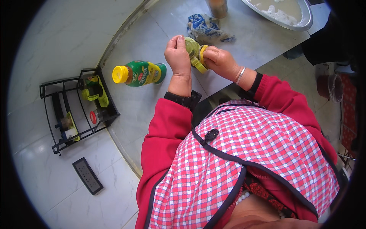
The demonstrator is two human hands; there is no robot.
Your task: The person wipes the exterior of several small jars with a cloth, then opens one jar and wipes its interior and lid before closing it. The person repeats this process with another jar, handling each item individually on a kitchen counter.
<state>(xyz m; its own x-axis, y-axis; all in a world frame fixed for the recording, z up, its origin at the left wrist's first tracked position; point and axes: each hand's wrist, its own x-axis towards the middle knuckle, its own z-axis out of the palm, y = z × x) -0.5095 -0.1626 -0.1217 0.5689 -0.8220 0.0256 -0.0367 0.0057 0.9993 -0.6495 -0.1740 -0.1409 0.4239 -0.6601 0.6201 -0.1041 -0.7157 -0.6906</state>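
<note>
My left hand [178,55] grips a small yellow-green container [192,47] with a clear, rounded part and a thick band-like part at its lower side. My right hand [221,60] pinches a yellow cloth or scrubbing pad [204,53] against the container's right side. Both hands are above the grey countertop [154,114], near its front edge. Just beyond them lies a crumpled blue-and-white rag [204,27]. Left of my left hand is a green bottle [144,73] with a yellow cap and printed label. My fingers hide part of the container.
A metal basin [308,21] of sudsy water sits at the upper right, near a brownish cylindrical container [217,8]. On the left are a black wire rack [85,120] holding jars and a dark power strip [87,176]. A dark red bin [326,86] stands at right.
</note>
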